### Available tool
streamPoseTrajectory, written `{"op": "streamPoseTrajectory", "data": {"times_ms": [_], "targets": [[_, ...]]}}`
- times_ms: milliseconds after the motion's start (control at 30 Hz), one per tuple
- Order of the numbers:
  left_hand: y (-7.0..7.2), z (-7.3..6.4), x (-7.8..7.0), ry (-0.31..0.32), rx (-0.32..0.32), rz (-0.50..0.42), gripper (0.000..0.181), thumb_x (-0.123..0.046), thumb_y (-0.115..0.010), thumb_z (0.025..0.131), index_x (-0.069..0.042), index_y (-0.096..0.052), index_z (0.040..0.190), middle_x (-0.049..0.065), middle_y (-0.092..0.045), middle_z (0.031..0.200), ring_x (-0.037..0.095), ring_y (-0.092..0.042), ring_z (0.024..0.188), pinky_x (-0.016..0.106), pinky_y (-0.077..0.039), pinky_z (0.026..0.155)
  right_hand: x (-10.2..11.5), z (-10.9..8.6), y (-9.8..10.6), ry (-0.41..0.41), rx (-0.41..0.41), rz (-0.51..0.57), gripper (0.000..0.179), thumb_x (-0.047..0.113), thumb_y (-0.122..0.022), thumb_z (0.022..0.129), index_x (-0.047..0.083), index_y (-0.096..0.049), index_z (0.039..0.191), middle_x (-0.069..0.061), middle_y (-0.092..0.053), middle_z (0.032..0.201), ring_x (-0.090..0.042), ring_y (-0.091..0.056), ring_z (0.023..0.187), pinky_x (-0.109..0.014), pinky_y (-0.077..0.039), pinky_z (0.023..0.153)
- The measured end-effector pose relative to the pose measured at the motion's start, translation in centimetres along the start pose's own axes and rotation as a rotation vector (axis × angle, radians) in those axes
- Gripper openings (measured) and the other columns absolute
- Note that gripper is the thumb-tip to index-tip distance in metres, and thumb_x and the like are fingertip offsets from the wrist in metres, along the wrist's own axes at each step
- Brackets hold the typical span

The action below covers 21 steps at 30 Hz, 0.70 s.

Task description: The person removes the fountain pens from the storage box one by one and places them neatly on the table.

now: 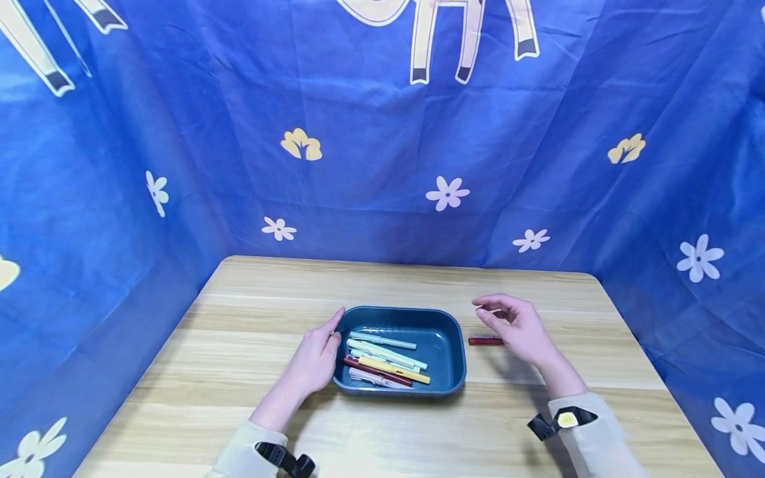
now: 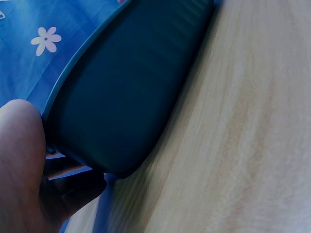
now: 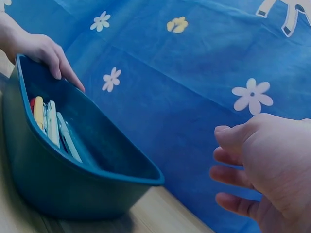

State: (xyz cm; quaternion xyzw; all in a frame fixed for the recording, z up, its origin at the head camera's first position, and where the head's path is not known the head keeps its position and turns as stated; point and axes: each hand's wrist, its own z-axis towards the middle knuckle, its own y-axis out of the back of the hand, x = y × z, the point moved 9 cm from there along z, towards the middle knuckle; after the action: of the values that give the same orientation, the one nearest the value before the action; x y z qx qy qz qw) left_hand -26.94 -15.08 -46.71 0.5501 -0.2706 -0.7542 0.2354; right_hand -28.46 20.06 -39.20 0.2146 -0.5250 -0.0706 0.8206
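Note:
A dark teal box (image 1: 445, 392) stands on the table, with several pens lying in its left part. Among them are a yellow pen (image 1: 394, 370), a dark red pen (image 1: 378, 372) and a pale blue pen (image 1: 382, 340). My left hand (image 1: 313, 358) grips the box's left end by the rim; some of its fingers show against the outer wall in the left wrist view. To the right of the box my right hand (image 1: 516, 330) hovers with loosely bent fingers, apart from the box. Below it lies another dark red pen (image 1: 485, 341), partly covered by the hand.
The wooden table (image 1: 251, 299) has its far edge against a blue cloth (image 1: 370, 199) printed with flowers and animals. The cloth also hangs along the left and right sides. Each wrist wears a dark strap with a small device.

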Motion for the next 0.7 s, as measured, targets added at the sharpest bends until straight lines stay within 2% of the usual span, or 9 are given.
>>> {"op": "streamPoseTrajectory", "data": {"times_ms": [233,367,533,700], "targets": [[0.0,0.0,0.0,0.003,-0.004,-0.001,0.05,-0.011,-0.044,0.102,-0.014,-0.038,0.152,0.018,-0.047,0.143,0.031,-0.046,0.131,0.048,-0.035,0.11,1.5,0.7,-1.4,0.018,0.015,0.037,0.022,0.0,-0.064,0.092,-0.006,-0.067,0.114,-0.015,-0.07,0.106,-0.031,-0.065,0.097,-0.033,-0.055,0.084],[0.1,-0.1,-0.1,0.003,-0.004,0.0,0.05,-0.011,-0.044,0.102,-0.014,-0.037,0.152,0.018,-0.048,0.143,0.031,-0.046,0.131,0.049,-0.035,0.11,1.7,1.0,-2.4,0.017,0.03,0.07,0.023,0.0,-0.064,0.093,-0.007,-0.066,0.114,-0.016,-0.069,0.107,-0.035,-0.065,0.097,-0.032,-0.055,0.084],[0.0,-0.1,-0.1,0.001,-0.001,0.002,0.05,-0.011,-0.044,0.102,-0.013,-0.037,0.152,0.018,-0.047,0.143,0.031,-0.046,0.131,0.049,-0.035,0.11,1.7,1.3,-3.6,-0.022,0.053,0.121,0.023,0.003,-0.063,0.094,-0.006,-0.066,0.116,-0.015,-0.069,0.108,-0.042,-0.064,0.096,-0.028,-0.055,0.083],[0.0,-0.1,-0.1,0.002,0.002,0.003,0.05,-0.01,-0.044,0.102,-0.013,-0.037,0.152,0.018,-0.047,0.144,0.031,-0.046,0.131,0.049,-0.035,0.11,1.7,1.6,-4.6,-0.014,0.067,0.178,0.023,0.002,-0.063,0.094,-0.006,-0.066,0.116,-0.015,-0.069,0.109,-0.041,-0.065,0.095,-0.027,-0.056,0.082]]}}
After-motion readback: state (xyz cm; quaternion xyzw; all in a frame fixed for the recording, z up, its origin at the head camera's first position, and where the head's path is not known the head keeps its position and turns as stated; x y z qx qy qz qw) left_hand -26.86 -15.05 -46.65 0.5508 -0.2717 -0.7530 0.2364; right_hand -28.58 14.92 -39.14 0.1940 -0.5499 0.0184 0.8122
